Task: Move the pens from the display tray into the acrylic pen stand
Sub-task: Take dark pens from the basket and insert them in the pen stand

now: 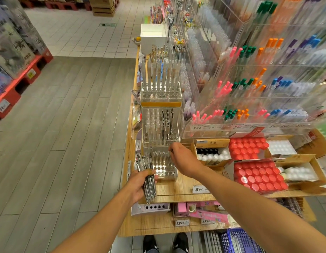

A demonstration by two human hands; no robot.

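Several pens (149, 181) gripped in left hand (138, 187) beside stand's (165, 172) front edge.

Bright, even store light from overhead, so shadows are pretty soft; there's just a faint one under the right forearm on the bench (178, 190). The acrylic stand (164, 167) throws back small white glints off its hole grid, and the clear racks (249, 99) on the right glare and wash out. Heavy fisheye: floor planks (67, 125) bow and fan outward, and the arms stretch huge toward the bottom corners. The middle is fairly sharp, the far right edge smears with blur, and the top left boxes (12, 42) look soft and mushy.
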